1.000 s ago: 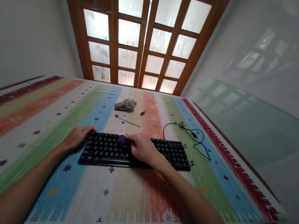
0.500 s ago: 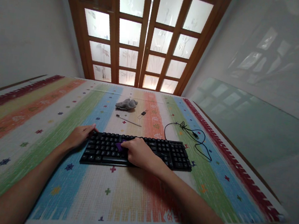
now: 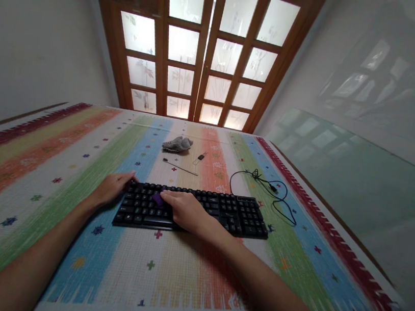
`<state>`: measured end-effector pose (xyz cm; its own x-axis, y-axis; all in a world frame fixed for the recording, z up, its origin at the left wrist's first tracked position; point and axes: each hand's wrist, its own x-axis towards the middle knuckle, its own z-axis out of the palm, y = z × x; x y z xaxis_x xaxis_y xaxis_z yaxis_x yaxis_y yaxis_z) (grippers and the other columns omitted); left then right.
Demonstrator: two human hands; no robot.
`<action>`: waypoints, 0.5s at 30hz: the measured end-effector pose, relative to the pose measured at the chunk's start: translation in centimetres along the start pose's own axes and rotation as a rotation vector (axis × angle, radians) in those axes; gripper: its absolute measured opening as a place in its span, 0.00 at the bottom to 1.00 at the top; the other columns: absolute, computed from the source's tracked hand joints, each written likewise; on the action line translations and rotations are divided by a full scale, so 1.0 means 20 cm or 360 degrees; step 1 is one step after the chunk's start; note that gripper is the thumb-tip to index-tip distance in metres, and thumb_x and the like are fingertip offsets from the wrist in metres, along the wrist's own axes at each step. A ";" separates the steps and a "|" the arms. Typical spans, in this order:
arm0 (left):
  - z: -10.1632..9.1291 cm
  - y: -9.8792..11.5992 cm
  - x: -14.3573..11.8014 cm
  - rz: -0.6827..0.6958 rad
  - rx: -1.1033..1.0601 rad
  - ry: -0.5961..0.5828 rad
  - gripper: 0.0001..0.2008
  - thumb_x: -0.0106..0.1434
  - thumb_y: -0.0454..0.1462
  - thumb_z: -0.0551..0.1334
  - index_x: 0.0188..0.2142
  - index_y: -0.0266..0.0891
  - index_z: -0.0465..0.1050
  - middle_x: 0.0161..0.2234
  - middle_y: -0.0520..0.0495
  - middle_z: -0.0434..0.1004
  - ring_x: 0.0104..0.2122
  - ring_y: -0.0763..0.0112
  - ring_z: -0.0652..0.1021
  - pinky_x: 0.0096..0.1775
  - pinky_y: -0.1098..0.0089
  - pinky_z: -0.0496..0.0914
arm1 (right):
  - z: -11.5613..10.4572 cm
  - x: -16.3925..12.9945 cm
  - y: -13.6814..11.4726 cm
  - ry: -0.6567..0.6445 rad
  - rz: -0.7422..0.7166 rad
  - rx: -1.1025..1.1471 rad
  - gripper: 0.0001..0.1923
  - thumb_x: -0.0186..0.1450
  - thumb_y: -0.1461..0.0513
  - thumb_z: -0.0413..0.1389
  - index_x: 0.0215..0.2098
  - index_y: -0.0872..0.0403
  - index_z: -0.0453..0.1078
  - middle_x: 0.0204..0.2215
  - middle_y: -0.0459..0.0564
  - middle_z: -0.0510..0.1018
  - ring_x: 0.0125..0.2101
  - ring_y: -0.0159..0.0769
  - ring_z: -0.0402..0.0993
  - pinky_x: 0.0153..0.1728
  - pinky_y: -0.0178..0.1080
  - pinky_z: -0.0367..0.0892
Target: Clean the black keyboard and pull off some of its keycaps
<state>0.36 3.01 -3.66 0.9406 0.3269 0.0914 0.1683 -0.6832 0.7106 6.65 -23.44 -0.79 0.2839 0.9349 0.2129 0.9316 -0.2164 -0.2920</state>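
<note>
A black keyboard (image 3: 232,214) lies flat on the tablecloth in front of me. My left hand (image 3: 112,188) grips its left end, with the fingers at the upper left corner. Over the left-middle keys, my right hand (image 3: 187,209) is closed on a small purple piece (image 3: 158,199). That piece touches or hovers just above the keys; most of it sticks out left of the fingertips, and its exact kind is unclear. My right hand and forearm hide part of the keyboard's middle and lower edge.
Beyond the keyboard lie a thin rod with a dark tip (image 3: 180,167), a small black-and-wire tool (image 3: 201,157) and a crumpled grey cloth (image 3: 178,144). The keyboard's cable (image 3: 282,199) loops at the right. A striped tablecloth (image 3: 129,273) covers the table.
My right hand has shifted slightly left and away from me across the keys, carrying the purple piece. My left hand stays at the keyboard's left end. The camera view has shifted slightly.
</note>
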 end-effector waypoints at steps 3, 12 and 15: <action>0.00 0.00 0.00 0.0002 0.0002 0.0018 0.31 0.62 0.59 0.46 0.28 0.41 0.78 0.25 0.47 0.77 0.28 0.60 0.75 0.35 0.64 0.67 | -0.03 -0.01 0.00 -0.0075 -0.0010 -0.0007 0.15 0.61 0.75 0.50 0.41 0.58 0.72 0.44 0.57 0.81 0.41 0.39 0.77 0.41 0.37 0.66; 0.00 0.01 0.00 0.0009 0.0025 0.0010 0.31 0.62 0.59 0.46 0.29 0.41 0.79 0.26 0.47 0.79 0.29 0.60 0.76 0.36 0.64 0.68 | -0.15 0.07 -0.01 -0.0089 0.0080 -0.0051 0.16 0.59 0.74 0.52 0.43 0.60 0.74 0.37 0.57 0.83 0.37 0.39 0.77 0.38 0.36 0.66; 0.00 0.02 -0.01 0.0004 0.0017 0.0005 0.31 0.63 0.58 0.46 0.30 0.41 0.79 0.27 0.47 0.79 0.30 0.59 0.77 0.38 0.64 0.68 | -0.10 0.10 -0.02 0.0013 0.0001 -0.0020 0.19 0.62 0.75 0.49 0.48 0.60 0.71 0.42 0.58 0.81 0.40 0.38 0.76 0.40 0.37 0.67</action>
<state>0.22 2.78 -3.39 0.9402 0.3268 0.0955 0.1689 -0.6911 0.7027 7.36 -22.07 1.68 0.2860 0.9325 0.2205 0.9343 -0.2203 -0.2802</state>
